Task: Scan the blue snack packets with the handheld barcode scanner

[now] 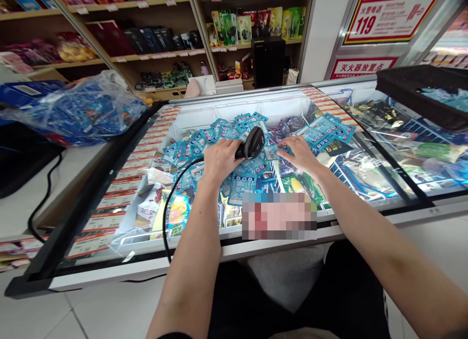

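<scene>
My left hand (221, 160) is wrapped round the handle of a black barcode scanner (255, 143), whose head points right. A black cable (166, 207) runs from it down past my left forearm. In my right hand (298, 153), thumb and fingers pinch the edge of a small blue packet (271, 152) just right of the scanner head. Many similar blue packets (197, 146) lie spread over the glass top of the freezer (234, 251) to the left. Another group of blue packets (325, 130) lies beyond my right hand.
Clear plastic bags of blue packs (91, 107) sit on the counter at left. A dark bin (420, 93) stands on the freezer's right end. Stocked shelves (161, 51) and a black speaker-like box (268, 61) are behind. Frozen goods show through the glass.
</scene>
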Demonstrator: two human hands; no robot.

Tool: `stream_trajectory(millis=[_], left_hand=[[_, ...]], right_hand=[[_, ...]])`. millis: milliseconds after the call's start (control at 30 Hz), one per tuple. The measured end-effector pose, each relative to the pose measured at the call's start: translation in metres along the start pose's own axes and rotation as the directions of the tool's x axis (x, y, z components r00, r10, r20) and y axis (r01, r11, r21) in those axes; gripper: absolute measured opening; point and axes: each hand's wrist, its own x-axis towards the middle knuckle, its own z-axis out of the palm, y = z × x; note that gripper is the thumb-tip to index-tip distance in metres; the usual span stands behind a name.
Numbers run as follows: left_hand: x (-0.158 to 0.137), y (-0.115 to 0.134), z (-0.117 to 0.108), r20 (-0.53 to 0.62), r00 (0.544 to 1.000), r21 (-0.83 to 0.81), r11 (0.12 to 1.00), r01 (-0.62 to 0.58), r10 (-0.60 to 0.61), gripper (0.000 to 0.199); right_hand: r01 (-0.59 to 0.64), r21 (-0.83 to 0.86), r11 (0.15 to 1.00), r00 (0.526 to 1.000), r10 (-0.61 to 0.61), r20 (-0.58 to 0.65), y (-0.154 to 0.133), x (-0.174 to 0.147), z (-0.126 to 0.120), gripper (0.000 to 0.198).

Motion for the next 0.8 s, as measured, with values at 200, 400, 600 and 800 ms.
stream_trajectory(millis=[200, 400, 600, 800], left_hand=[[0.000, 0.000, 0.000, 0.007, 1.000, -0.012, 1.000, 0.002, -0.002, 0.036], [0.001, 0.001, -0.002, 0.019, 1.000, -0.021, 1.000, -0.010, 0.011, 0.036], [0.001, 0.002, -0.002, 0.014, 0.999, 0.015, 0.999, -0.033, 0.033, 0.037], [0.001, 0.006, -0.002, 0.034, 0.997, -0.002, 0.998, -0.067, 0.067, 0.037]], right_hand=[[-0.100, 0.066, 0.993, 0.995, 0.101, -0.007, 0.003, 0.004, -0.002, 0.047], [-0.237, 0.096, 0.967, 0.970, 0.241, -0.030, 0.005, 0.009, -0.004, 0.056], [-0.292, 0.226, 0.929, 0.937, 0.325, -0.127, 0.016, 0.008, -0.009, 0.042], [-0.257, 0.413, 0.874, 0.908, 0.364, -0.205, 0.028, 0.008, -0.009, 0.039]])
